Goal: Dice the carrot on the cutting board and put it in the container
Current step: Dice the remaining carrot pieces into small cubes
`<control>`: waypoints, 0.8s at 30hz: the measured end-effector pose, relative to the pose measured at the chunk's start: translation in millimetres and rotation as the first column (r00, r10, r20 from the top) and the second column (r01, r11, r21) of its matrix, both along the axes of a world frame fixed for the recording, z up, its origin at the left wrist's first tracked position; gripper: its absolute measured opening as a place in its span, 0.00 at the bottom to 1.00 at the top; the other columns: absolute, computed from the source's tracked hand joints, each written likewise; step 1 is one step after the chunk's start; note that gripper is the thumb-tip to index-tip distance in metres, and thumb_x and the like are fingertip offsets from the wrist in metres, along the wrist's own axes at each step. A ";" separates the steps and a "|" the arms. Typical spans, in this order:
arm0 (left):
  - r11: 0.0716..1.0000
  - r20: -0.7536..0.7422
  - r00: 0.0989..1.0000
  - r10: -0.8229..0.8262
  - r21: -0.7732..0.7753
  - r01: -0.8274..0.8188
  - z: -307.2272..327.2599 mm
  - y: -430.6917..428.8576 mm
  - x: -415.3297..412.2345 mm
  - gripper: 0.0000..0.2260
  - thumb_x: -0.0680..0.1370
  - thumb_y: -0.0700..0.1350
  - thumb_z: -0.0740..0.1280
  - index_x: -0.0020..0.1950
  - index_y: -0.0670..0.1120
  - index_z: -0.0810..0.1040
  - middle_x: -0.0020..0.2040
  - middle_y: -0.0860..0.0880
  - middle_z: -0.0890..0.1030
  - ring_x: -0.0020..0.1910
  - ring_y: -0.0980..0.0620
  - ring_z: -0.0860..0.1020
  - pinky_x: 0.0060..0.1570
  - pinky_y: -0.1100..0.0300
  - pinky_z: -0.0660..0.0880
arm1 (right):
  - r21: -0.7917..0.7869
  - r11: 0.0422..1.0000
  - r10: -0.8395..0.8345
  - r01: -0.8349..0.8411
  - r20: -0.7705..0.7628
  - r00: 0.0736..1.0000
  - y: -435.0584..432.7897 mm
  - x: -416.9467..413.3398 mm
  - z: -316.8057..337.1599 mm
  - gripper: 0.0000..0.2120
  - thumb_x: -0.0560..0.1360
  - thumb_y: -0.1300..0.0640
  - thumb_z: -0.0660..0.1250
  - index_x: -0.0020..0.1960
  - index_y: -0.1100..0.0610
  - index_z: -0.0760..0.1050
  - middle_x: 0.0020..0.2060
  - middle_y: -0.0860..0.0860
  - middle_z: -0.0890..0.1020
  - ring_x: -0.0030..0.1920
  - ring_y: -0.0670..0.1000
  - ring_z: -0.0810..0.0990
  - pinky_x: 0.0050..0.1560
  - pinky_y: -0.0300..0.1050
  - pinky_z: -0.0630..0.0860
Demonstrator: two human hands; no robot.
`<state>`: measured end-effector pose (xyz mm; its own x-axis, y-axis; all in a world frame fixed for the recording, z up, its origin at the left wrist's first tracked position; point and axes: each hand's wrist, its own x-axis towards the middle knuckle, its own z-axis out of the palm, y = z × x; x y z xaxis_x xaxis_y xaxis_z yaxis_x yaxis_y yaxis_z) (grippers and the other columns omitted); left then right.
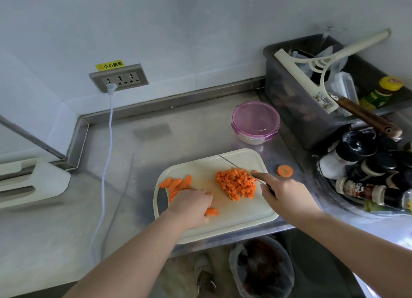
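Note:
A cream cutting board [243, 222] lies at the counter's front edge. A heap of diced carrot [237, 183] sits on its right half. Carrot slices [178, 183] lie fanned on its left. My left hand [192, 206] curls over some of those slices and holds a few [211, 212] under its fingers. My right hand [282, 192] grips the knife [231, 163], forefinger stretched along the spine; the blade points away, just behind the diced heap. The round container [256, 122] with a pink lid stands behind the board, lid on.
One carrot round [285, 170] lies on the steel counter right of the board. A dark bin [312, 110] with a squeegee, and a tray of spice bottles [367, 175], crowd the right. A white cable [107, 164] hangs from the wall socket. A waste bin [263, 268] stands below.

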<state>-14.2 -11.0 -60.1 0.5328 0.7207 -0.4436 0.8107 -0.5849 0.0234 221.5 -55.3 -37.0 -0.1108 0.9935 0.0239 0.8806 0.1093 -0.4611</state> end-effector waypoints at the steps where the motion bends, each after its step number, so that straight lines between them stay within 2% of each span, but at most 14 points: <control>1: 1.000 0.009 1.000 0.015 -0.001 -0.015 -1.8 -1.7 -0.8 0.09 0.76 0.50 0.62 0.52 0.47 0.73 0.51 0.49 0.78 0.50 0.46 0.77 0.51 0.50 0.75 | -0.014 1.000 0.000 0.000 0.004 1.000 -1.1 -0.7 0.2 0.17 0.74 0.64 0.67 0.61 0.53 0.79 0.21 0.40 0.58 0.19 0.41 0.57 0.22 0.35 0.52; 7: 0.996 0.053 0.994 0.091 -0.002 -0.091 -4.8 -9.0 3.3 0.09 0.77 0.48 0.61 0.55 0.46 0.74 0.53 0.48 0.77 0.49 0.47 0.77 0.47 0.51 0.76 | -0.048 0.999 0.025 -0.024 0.022 0.999 -5.7 -2.9 1.6 0.17 0.75 0.63 0.66 0.62 0.52 0.79 0.22 0.40 0.58 0.20 0.41 0.57 0.23 0.36 0.51; 10: 0.983 0.085 0.980 0.181 -0.015 -0.181 -5.0 -14.1 11.0 0.11 0.78 0.49 0.60 0.55 0.45 0.74 0.54 0.48 0.77 0.49 0.46 0.78 0.46 0.53 0.76 | -0.087 0.996 0.038 -0.033 0.055 0.998 -4.0 -4.5 0.4 0.18 0.78 0.60 0.62 0.66 0.50 0.76 0.23 0.42 0.61 0.22 0.44 0.60 0.24 0.38 0.55; 14: 0.954 0.173 0.939 0.297 -0.015 -0.299 -8.7 -19.0 14.0 0.12 0.78 0.53 0.61 0.57 0.47 0.74 0.56 0.50 0.76 0.51 0.49 0.78 0.46 0.55 0.76 | -0.178 0.983 0.040 -0.036 0.021 0.999 -2.2 -13.2 -4.7 0.19 0.80 0.57 0.57 0.69 0.45 0.70 0.25 0.44 0.66 0.25 0.45 0.65 0.26 0.37 0.58; 16: 0.928 0.220 0.902 0.371 -0.046 -0.371 -12.5 -20.9 8.1 0.16 0.77 0.53 0.63 0.62 0.49 0.73 0.60 0.53 0.74 0.55 0.52 0.76 0.50 0.57 0.76 | -0.265 0.964 0.026 -0.030 -0.018 0.999 -5.8 -20.9 -10.6 0.16 0.80 0.55 0.56 0.65 0.45 0.72 0.28 0.45 0.70 0.28 0.47 0.69 0.28 0.39 0.62; 18: 0.899 0.251 0.863 0.438 -0.093 -0.429 -16.9 -24.0 2.2 0.19 0.76 0.52 0.65 0.66 0.49 0.71 0.63 0.53 0.72 0.59 0.53 0.75 0.54 0.59 0.75 | -0.356 0.934 -0.009 -0.015 -0.067 0.998 -11.5 -31.0 -16.7 0.08 0.80 0.54 0.55 0.53 0.48 0.72 0.33 0.48 0.73 0.34 0.51 0.71 0.34 0.45 0.67; 20: 0.874 0.276 0.829 0.486 -0.125 -0.470 -20.7 -27.6 0.7 0.19 0.76 0.52 0.66 0.66 0.49 0.72 0.64 0.53 0.72 0.60 0.54 0.74 0.57 0.59 0.74 | -0.407 0.913 -0.030 -0.019 -0.113 0.993 -16.2 -41.2 -20.4 0.08 0.80 0.55 0.54 0.43 0.48 0.66 0.35 0.49 0.74 0.36 0.53 0.71 0.37 0.48 0.69; 24: 0.818 0.348 0.743 0.571 -0.164 -0.551 -24.5 -32.1 6.0 0.18 0.76 0.49 0.67 0.66 0.48 0.72 0.64 0.53 0.72 0.60 0.54 0.74 0.58 0.60 0.73 | -0.439 0.899 -0.050 -0.010 -0.126 0.991 -19.3 -52.1 -27.3 0.07 0.81 0.55 0.54 0.45 0.50 0.66 0.36 0.50 0.74 0.39 0.53 0.74 0.39 0.48 0.71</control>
